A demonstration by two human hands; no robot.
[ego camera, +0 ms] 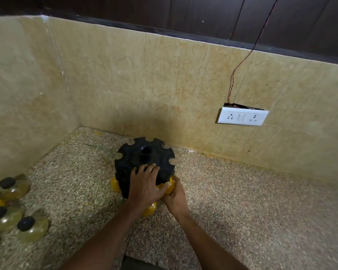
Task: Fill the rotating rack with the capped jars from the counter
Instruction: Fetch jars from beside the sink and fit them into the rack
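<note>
The right hand (174, 193) pinches a yellow-filled jar (167, 187) against the black slotted rotating rack's (144, 158) near-right side; left hand (146, 184) fingers spread, steadying its top.

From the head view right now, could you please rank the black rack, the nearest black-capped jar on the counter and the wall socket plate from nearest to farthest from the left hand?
1. The black rack: the left hand rests on its near edge.
2. The black-capped jar: on the counter to the left, well apart from the hand.
3. The wall socket plate: on the back wall, up and to the right, farthest.
</note>
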